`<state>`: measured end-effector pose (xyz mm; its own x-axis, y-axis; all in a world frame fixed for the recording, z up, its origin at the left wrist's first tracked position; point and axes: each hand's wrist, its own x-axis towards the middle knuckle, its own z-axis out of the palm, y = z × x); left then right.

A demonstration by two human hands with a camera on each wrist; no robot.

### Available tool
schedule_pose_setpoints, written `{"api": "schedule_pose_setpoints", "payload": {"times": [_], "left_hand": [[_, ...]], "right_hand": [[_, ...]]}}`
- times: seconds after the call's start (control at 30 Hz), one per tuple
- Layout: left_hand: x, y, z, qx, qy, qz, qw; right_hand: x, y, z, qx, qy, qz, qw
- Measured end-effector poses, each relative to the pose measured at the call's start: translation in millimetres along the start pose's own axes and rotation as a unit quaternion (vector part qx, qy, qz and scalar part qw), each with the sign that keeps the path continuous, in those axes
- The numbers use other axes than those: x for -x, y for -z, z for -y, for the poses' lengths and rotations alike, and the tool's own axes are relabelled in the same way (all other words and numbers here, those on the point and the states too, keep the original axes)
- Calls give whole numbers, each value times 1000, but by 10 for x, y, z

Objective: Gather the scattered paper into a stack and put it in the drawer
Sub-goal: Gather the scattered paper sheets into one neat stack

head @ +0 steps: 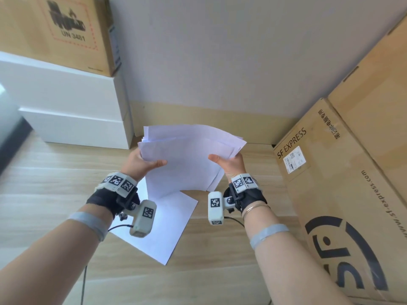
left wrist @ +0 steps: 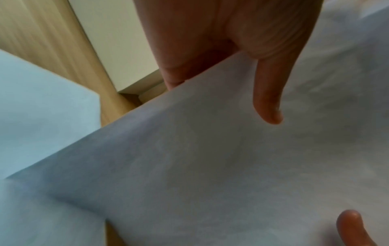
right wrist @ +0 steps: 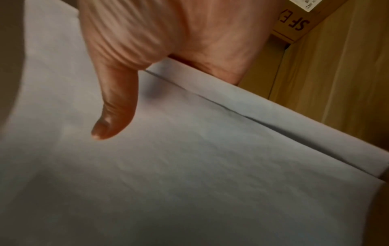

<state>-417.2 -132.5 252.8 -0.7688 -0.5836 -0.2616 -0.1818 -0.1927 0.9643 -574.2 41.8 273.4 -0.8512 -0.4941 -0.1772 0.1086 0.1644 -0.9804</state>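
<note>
Several sheets: a loose, fanned bundle of paper [head: 187, 155] is held off the floor between both hands, edges not squared.
Left hand [head: 141, 160]: thumb on top of the bundle's left edge, fingers underneath, clamped on it.
Right hand [head: 226, 161]: thumb on top near the right edge, fingers beneath, pinching the sheets; the right wrist view shows two sheet edges stepped apart just beyond the thumb.
Stray sheet [head: 163, 223]: lies flat on the wooden floor [head: 55, 172], below and behind the fingers, not yet gathered.
Risk, slipping: the grip sits at the side edges only, so an unaligned inner sheet could probably slide out toward the floor when the bundle is tilted or tapped.
Risk, creasing: squeezing harder to stop that may well buckle the bowed middle.
Risk, omission: the stray sheet might get left behind.
Containers: no drawer is recognisable; the white units [head: 72, 106] beyond the left fingers show no open compartment, and the cardboard boxes [head: 330, 172] beside the right fingers are closed, contents unseen.
</note>
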Motion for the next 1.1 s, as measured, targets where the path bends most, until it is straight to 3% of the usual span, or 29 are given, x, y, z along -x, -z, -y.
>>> {"api": "schedule_pose_setpoints", "payload": {"times": [0.1, 0.23, 0.4, 0.5, 0.67, 0.83, 0.97, 1.1], "left_hand": [[-47, -48, 272, 10, 45, -28, 999], [-77, -92, 240, -7, 38, -93, 995], [-101, 60, 71, 1, -23, -31, 999], [-136, 180, 191, -31, 37, -1, 999], [-221, 200, 651, -83, 100, -37, 991], [-212, 95, 414, -162, 91, -95, 978], [-279, 170, 243, -135, 97, -121, 979], [-202, 410, 378, -78, 140, -127, 979]], "right_hand": [[22, -61, -236, 33, -48, -3, 998], [8, -119, -348, 25, -83, -47, 995], [-64, -97, -187, 9, -20, -3, 1000], [-63, -141, -331, 13, -27, -1, 1000], [61, -261, -664, 91, -112, 19, 989], [-67, -340, -590, 127, -98, -13, 987], [-237, -429, -400, 182, -52, 18, 982], [-323, -588, -388, 262, -87, 98, 956]]}}
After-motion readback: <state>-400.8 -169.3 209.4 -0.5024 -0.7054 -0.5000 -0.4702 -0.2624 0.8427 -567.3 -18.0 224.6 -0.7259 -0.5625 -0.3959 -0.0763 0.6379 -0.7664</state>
